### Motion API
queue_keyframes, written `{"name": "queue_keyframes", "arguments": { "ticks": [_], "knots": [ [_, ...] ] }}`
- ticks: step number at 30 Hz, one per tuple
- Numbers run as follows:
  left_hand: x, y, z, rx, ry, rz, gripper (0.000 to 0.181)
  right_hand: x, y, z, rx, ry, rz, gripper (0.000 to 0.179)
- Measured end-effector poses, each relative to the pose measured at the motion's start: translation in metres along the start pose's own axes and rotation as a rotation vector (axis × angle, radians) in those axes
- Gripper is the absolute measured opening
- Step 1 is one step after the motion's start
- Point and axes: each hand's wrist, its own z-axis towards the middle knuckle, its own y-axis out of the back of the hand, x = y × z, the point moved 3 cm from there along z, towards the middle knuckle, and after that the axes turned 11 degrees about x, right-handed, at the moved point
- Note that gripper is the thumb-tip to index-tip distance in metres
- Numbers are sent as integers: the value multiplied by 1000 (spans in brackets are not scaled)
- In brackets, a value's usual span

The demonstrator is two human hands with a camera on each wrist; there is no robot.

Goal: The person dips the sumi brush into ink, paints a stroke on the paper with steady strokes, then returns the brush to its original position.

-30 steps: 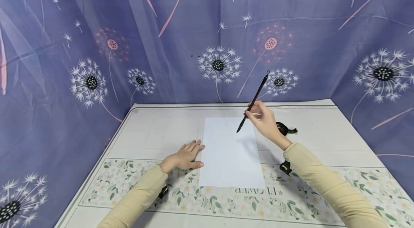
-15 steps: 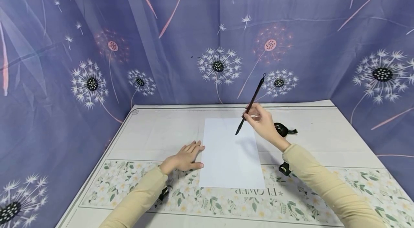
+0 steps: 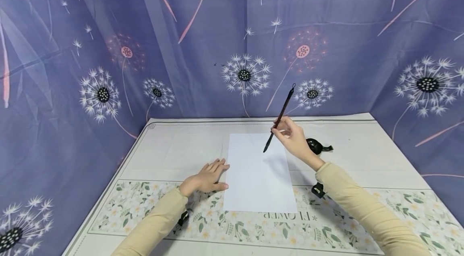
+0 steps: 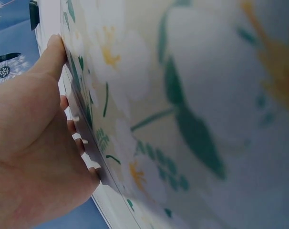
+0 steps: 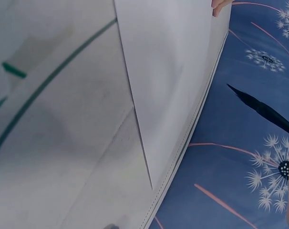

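A white sheet of paper [image 3: 259,183] with no marks visible lies on the tablecloth. My left hand [image 3: 206,177] rests with spread fingers at the sheet's left edge, fingertips and thumb touching it. Between the thumb and fingers of my right hand [image 3: 295,139] is a dark writing brush [image 3: 284,107] with a loop at its top end. The brush slants, its pointed black tip [image 5: 242,95] down and hovering above the upper right part of the sheet. A shadow of the hand falls on the paper beneath.
Behind my right wrist sits a glossy black rounded object [image 3: 314,146] with a short stem, partly hidden. The tablecloth [image 3: 174,139] has a floral band [image 3: 152,207] across its front. A purple dandelion-print curtain [image 3: 203,86] encloses the back and sides.
My right hand and the brush have shifted slightly left, and the brush stands a little more upright. My left hand holds its place on the paper's edge.
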Motion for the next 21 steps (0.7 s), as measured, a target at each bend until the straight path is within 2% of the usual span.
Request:
{"name": "queue_keyframes", "arguments": {
  "ticks": [2, 9, 15, 21],
  "knots": [
    [0, -1, 0, 0, -1, -4, 72, 1, -1, 0, 3, -2, 9, 20],
    [-4, 1, -2, 5, 1, -5, 71, -35, -9, 0, 5, -9, 26, 23],
    [-2, 0, -2, 7, -12, -5, 73, -37, -11, 0, 13, 14, 38, 21],
    [-3, 0, -3, -1, -8, -18, 71, -38, -13, 0, 20, 2, 26, 20]
  ]
}}
